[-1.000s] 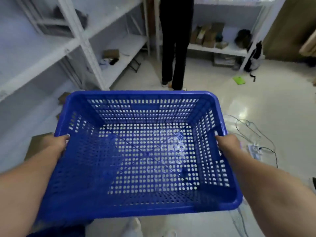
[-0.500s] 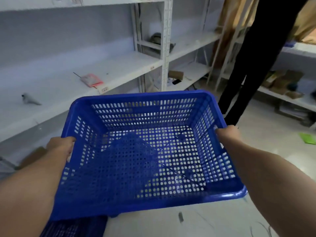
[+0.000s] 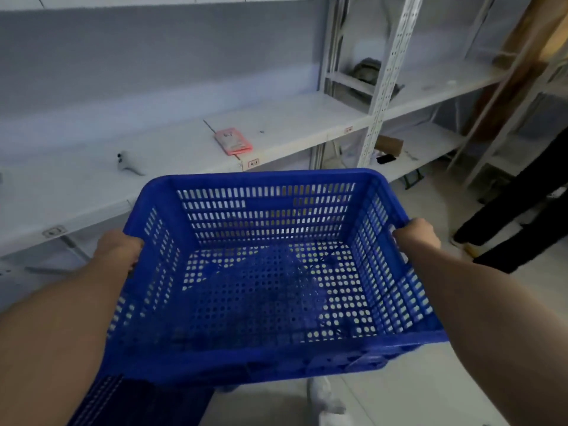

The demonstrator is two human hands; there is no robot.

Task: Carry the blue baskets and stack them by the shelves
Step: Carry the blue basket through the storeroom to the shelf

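Observation:
I hold an empty blue perforated basket (image 3: 264, 290) level in front of me, facing the white shelves (image 3: 172, 155). My left hand (image 3: 118, 249) grips its left rim and my right hand (image 3: 416, 236) grips its right rim. Below it, at the bottom left, part of another blue basket (image 3: 135, 404) shows on the floor; most of it is hidden by the held basket and my left arm.
A pink packet (image 3: 233, 141) and a small grey object (image 3: 126, 162) lie on the shelf ahead. A perforated white upright (image 3: 384, 87) divides the shelving. A person's dark-trousered legs (image 3: 519, 216) stand at the right. A cardboard box (image 3: 389, 144) sits on the lower shelf.
The view has swung further left toward the shelves, which now fill the view ahead. The standing person has slid to the right edge. Both hands keep their grip on the basket.

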